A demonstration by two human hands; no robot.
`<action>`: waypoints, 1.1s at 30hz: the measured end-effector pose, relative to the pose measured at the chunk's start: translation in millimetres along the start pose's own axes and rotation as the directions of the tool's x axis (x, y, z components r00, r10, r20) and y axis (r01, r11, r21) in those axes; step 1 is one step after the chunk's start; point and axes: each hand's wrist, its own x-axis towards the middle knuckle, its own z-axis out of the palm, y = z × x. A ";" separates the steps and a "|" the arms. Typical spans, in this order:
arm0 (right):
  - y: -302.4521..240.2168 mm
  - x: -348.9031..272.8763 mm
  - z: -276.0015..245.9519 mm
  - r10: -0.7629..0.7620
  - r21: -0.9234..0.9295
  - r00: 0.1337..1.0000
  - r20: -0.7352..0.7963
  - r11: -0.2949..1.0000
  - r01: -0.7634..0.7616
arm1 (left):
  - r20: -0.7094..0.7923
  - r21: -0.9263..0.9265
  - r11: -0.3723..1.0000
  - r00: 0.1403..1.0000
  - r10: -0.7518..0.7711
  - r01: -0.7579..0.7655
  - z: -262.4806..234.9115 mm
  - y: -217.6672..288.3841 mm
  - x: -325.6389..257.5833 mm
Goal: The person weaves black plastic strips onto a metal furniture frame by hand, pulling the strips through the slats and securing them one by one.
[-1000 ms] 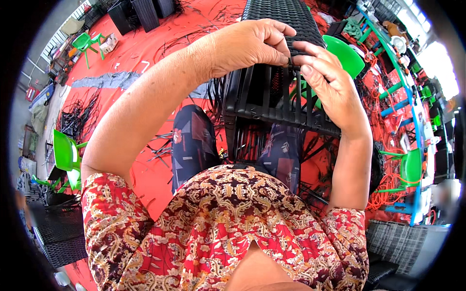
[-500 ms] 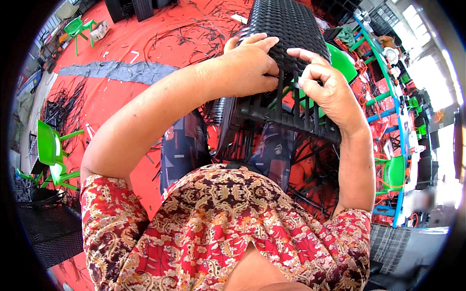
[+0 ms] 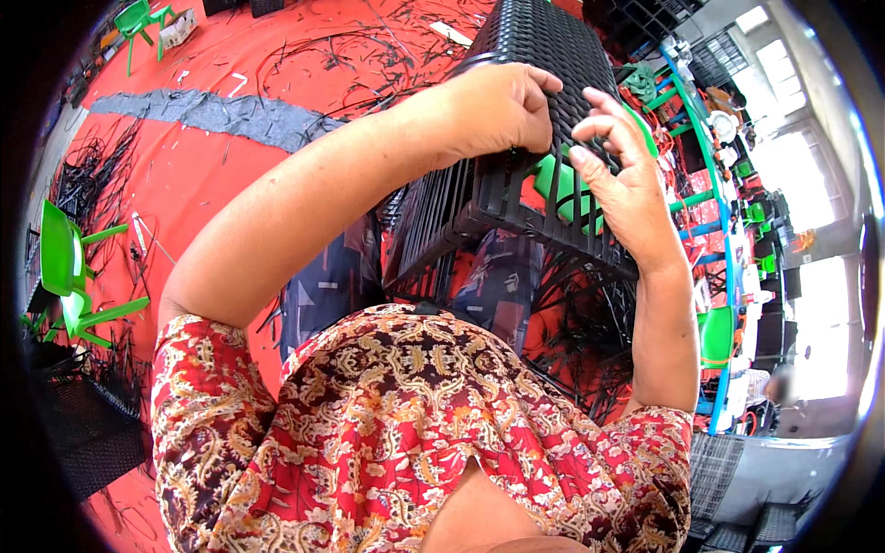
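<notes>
A black woven piece of plastic wicker furniture stands over my knees. Its upper part is tightly woven, while loose flat strips run down the open lower part to a wrapped edge bar. My left hand is closed at the boundary between weave and strips; what its curled fingers pinch is hidden. Just to its right, my right hand hovers beside the weave, thumb and fingers apart and bent, with nothing visible between them. Green plastic shows through the gaps between the strips.
Black strip scraps litter the red floor covering, which a grey band crosses. Green chairs stand at the left. A blue and green metal frame runs along the right. Dark wicker lies at lower left.
My left fingers, stretched over the weave before, have curled shut. My right hand has opened from a pinch near the strips. The view has shifted slightly and the wicker piece sits at a different angle.
</notes>
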 end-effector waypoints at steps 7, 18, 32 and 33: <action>-7.2 22.7 8.5 0.056 0.446 0.983 0.174 0.886 -0.129 | -0.131 -0.357 0.932 0.991 0.019 -0.065 -17.8 3.7 -19.3; -10.7 20.6 6.8 0.168 0.609 0.957 0.235 0.742 -0.280 | -0.434 0.035 0.995 0.896 0.095 -0.089 11.1 -22.5 -60.2; -9.5 10.2 -7.0 0.162 0.584 0.928 0.335 0.738 -0.339 | -0.466 0.015 0.996 0.880 0.087 -0.091 30.0 -16.5 -62.8; -8.7 9.5 -7.3 0.143 0.581 0.930 0.339 0.745 -0.326 | -0.467 0.017 0.996 0.880 0.085 -0.087 30.6 -15.9 -62.6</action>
